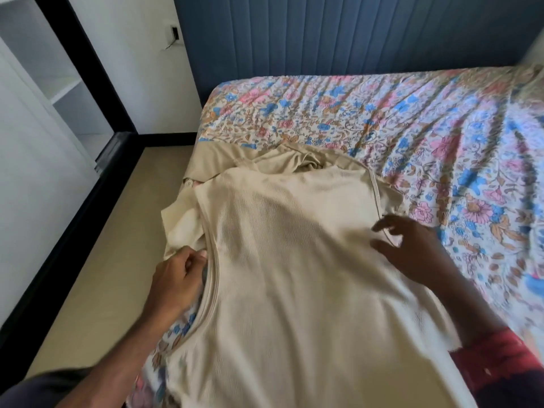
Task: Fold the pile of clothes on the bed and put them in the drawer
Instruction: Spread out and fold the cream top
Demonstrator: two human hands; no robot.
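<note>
The beige top (pixel 282 260) lies spread flat on the bed (pixel 412 119), filling the centre down to 6 o'clock, its neckline toward 9 o'clock, and it overlaps a second tan garment (pixel 223 163) bunched at 11 o'clock. No fold shows in it so far, so I judge the task to be early: this piece is only being smoothed out, the tan one waits, and no drawer is in view. The left hand (pixel 176 278), at 8 o'clock, has its grip closed in a pinch on the top's edge just beside the neckband. The right hand (pixel 412 245), at 3 o'clock, has spread, relaxed fingers over the cloth near a seam, holding nothing; whether they touch it is hard to tell. The mattress edge runs close along the left hand's side, with floor (pixel 112 231) below, so cloth could slip off there. From 12 to 3 o'clock the floral sheet gives broad room for folding.
</note>
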